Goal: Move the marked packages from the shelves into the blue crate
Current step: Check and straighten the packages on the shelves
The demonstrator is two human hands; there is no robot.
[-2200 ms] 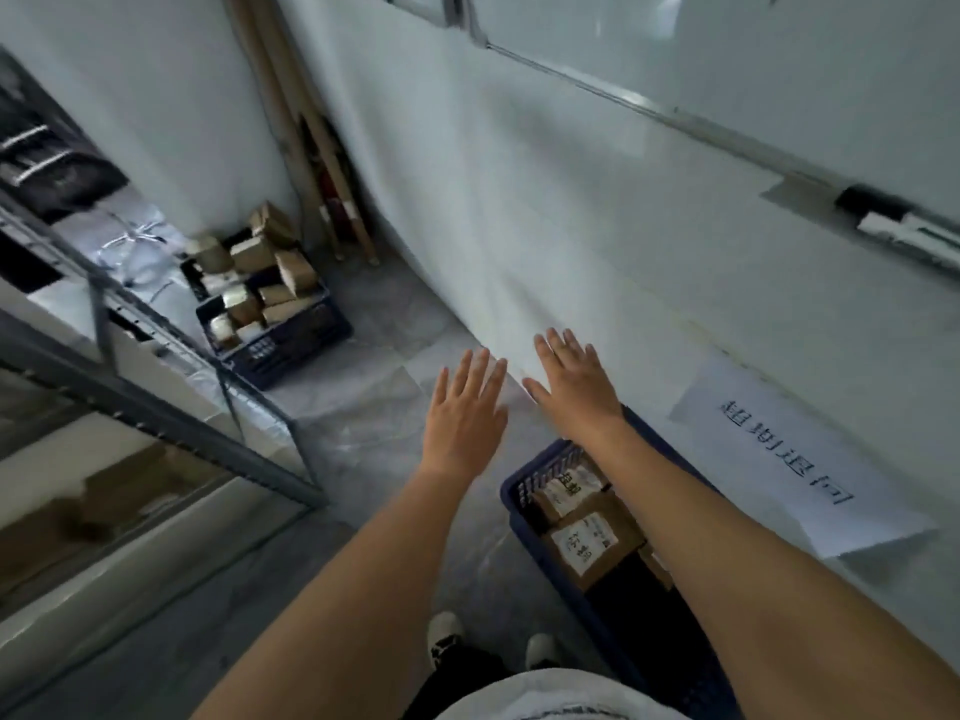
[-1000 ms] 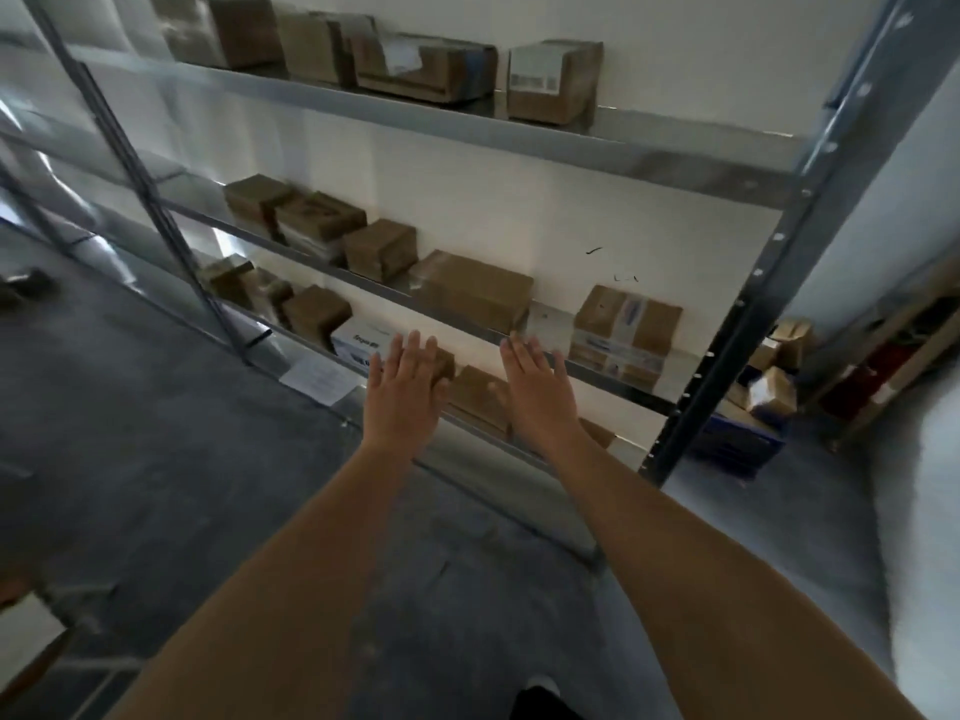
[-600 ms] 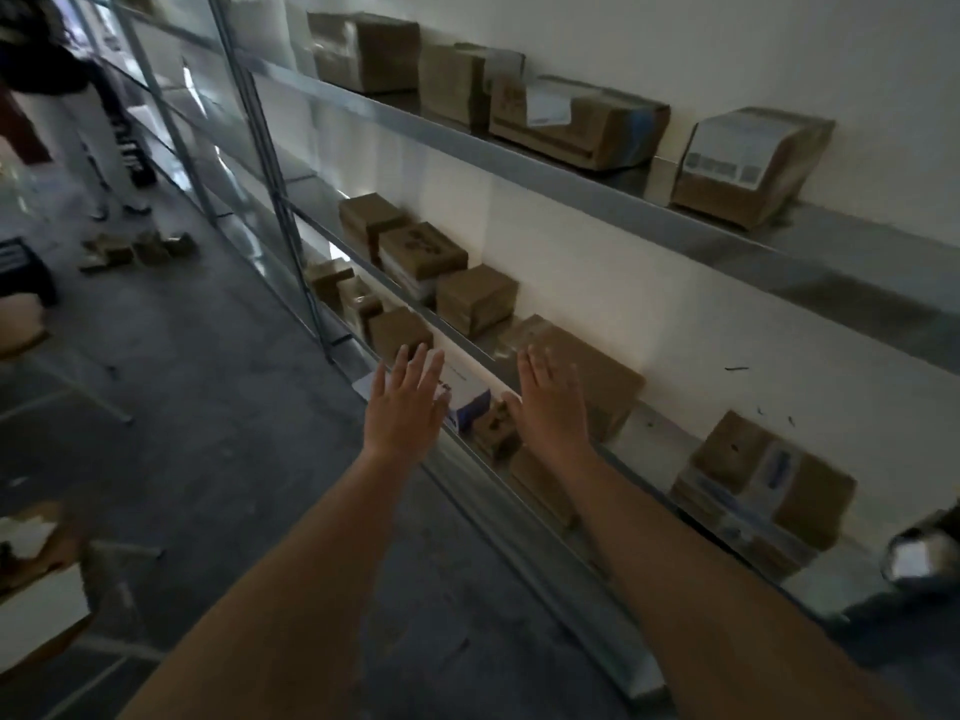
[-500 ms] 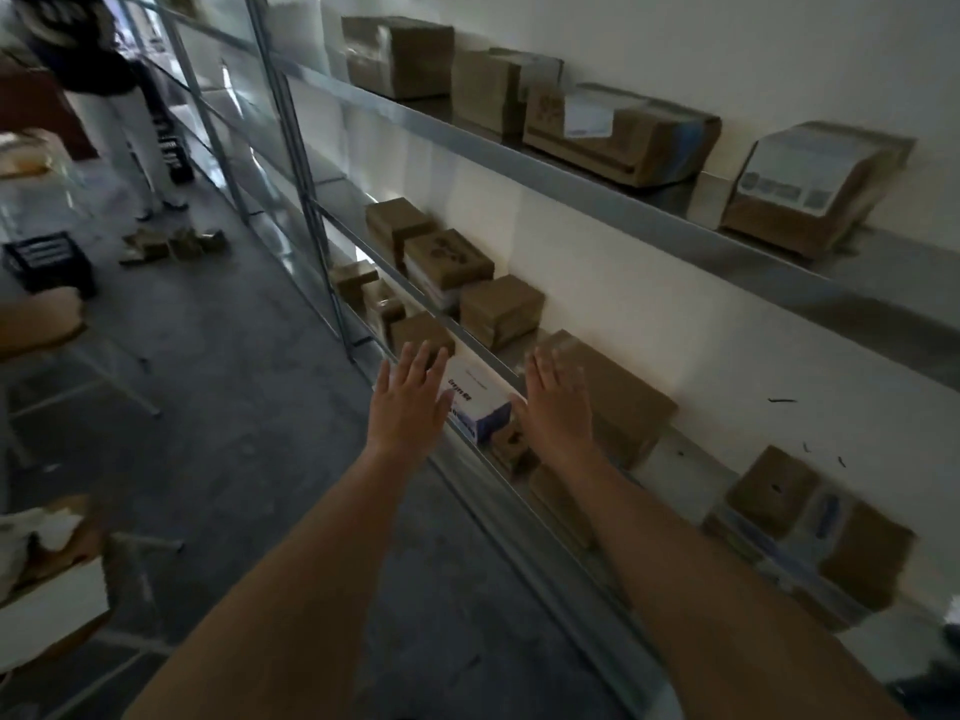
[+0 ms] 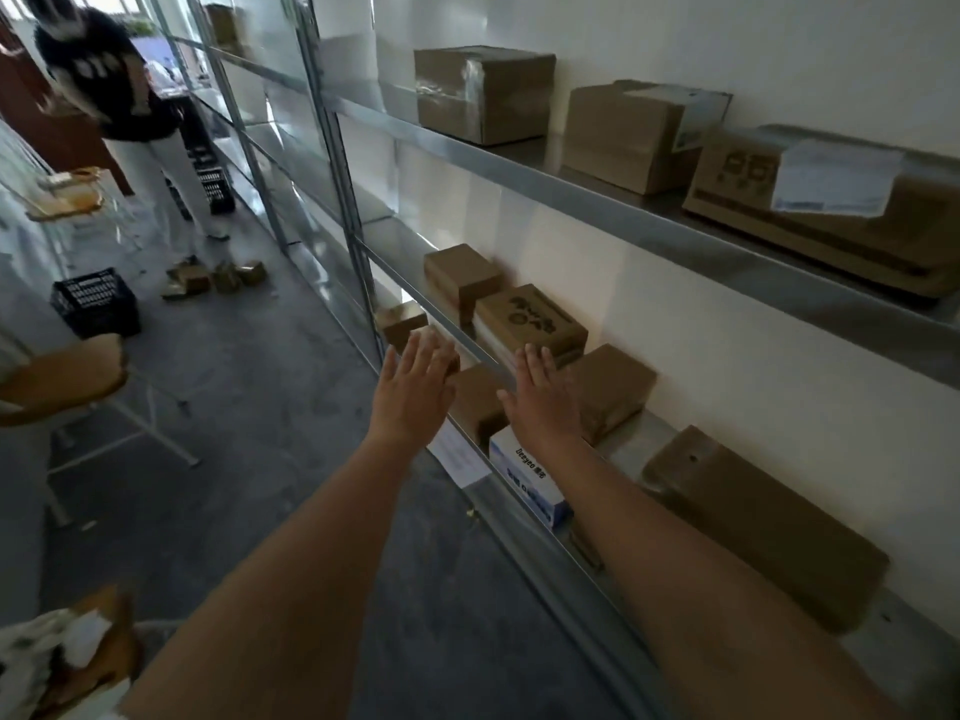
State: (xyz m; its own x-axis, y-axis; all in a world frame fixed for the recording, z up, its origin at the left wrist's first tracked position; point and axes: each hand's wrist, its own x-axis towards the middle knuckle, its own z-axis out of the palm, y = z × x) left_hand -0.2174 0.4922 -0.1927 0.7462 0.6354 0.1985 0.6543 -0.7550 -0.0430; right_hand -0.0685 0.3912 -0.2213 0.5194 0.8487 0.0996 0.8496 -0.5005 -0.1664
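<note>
Shelving: metal shelves (image 5: 597, 197) run along the white wall, closer and further to the left than half a second ago; the view has swung along them.
Floor: grey concrete (image 5: 249, 407), with a person in a dark top (image 5: 111, 75) now nearer at upper left.
Top shelf: three brown packages, a taped one (image 5: 480, 93), one with a white label (image 5: 636, 135) and a long flat one (image 5: 831, 205).
Middle shelf: a printed box (image 5: 530, 322) between two plain ones, and a long carton (image 5: 763, 527) at the right.
Lower shelf: a white and blue box (image 5: 524, 472) and small brown boxes, partly hidden behind the hands.
Crates: a black crate (image 5: 96, 301) on the floor, contents not visible; loose small boxes (image 5: 213, 275) lie beyond it. No blue crate in view.
Left hand: left hand (image 5: 413, 389) raised, fingers straight and together, holding nothing, as before.
Right hand: right hand (image 5: 545, 400) likewise flat, fingers slightly apart, in front of the shelf edge.
</note>
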